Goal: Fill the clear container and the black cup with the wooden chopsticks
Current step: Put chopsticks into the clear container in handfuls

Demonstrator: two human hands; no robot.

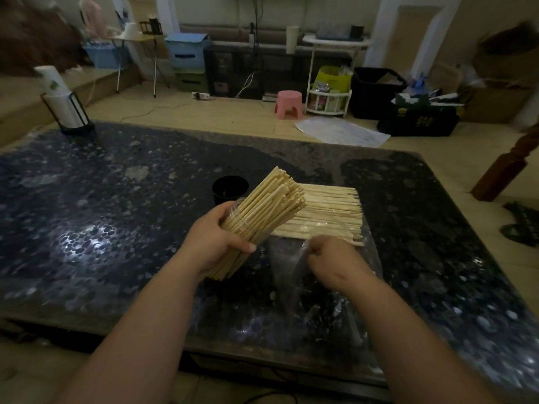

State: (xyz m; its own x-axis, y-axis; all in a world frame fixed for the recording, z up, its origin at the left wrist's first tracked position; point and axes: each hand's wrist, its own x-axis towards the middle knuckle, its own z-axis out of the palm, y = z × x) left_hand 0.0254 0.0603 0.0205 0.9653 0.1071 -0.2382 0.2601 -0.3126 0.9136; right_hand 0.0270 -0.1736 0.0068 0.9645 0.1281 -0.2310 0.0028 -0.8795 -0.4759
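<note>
A black cup (230, 188) stands on the bench (116, 199) just behind the left grip (215, 240), its near side partly hidden by the tilted clear container (233, 212) that this grip holds, fingers curled round it. The container is packed with wooden chopsticks (271, 205), whose ends fan up and to the right over a flat pile of loose chopsticks (329, 211) lying on crinkled clear film (291, 258). The right grip (329, 260) rests at the film with its fingers curled; whether it pinches the film cannot be told. At the far left corner a paper towel roll (62, 100) stands in a black holder. A black crate (420, 118) on the floor carries yellow marks too blurred to read. The bench top is dark, speckled, glossy stone with a pale glare at the left. Beyond it is a tan wood floor (204, 112) with a pink stool (288, 103), a white rack (329, 100), a power strip (201, 96) and blue boxes (186, 52) near the wall. The room is dim.
</note>
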